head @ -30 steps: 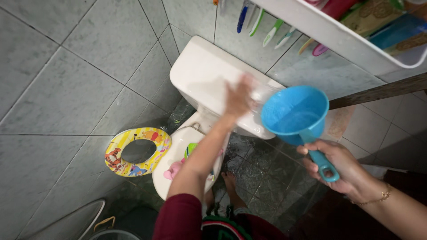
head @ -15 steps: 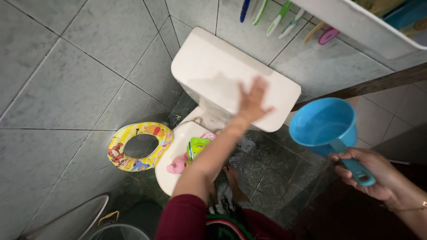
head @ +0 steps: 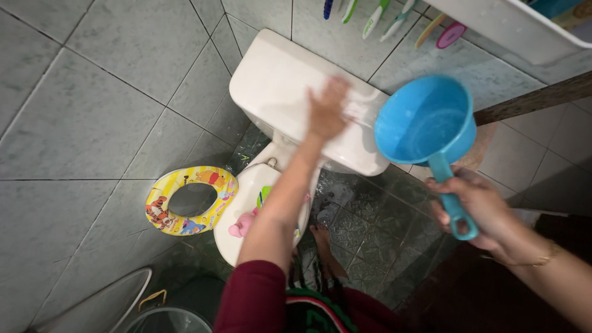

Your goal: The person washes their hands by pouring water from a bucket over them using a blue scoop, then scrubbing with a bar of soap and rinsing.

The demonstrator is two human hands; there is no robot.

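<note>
A: Where's your left hand [head: 325, 113]?
B: Flat and unclenched on the white toilet tank lid [head: 283, 86]; gripping nothing.
A: And your right hand [head: 475, 209]?
B: Clenched round the blue dipper [head: 425, 123] handle; cup tilted beside the tank.

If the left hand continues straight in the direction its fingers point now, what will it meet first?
The left hand lies on the white ceramic toilet tank lid, fingers pointing toward the grey tiled wall. It would probably meet that wall first; depth is unclear.
</note>
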